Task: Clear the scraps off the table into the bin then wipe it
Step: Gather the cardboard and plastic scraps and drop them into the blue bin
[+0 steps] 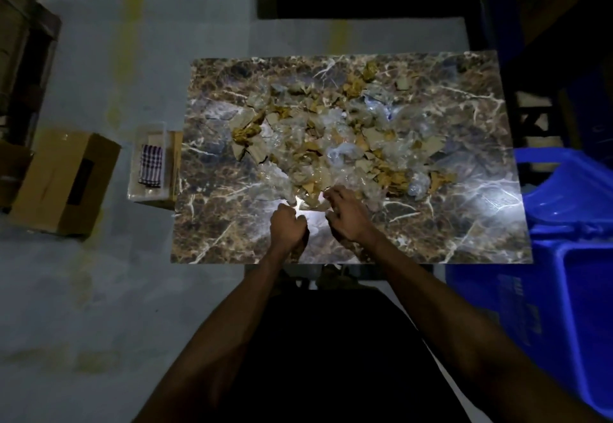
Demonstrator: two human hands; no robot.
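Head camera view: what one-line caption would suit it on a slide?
Both hands, left hand and right hand, reach the scraps on a marble-patterned table; blue bin alongside.

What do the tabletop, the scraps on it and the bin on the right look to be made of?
Tabletop: glossy brown marble, or a marble-look laminate; white veins and strong glare, which of the two is unclear.
Scraps: seemingly torn tan cardboard or paper with matte, jagged edges, mixed with crumpled clear plastic film that glints.
Bin: blue moulded plastic, smooth with a slight sheen.
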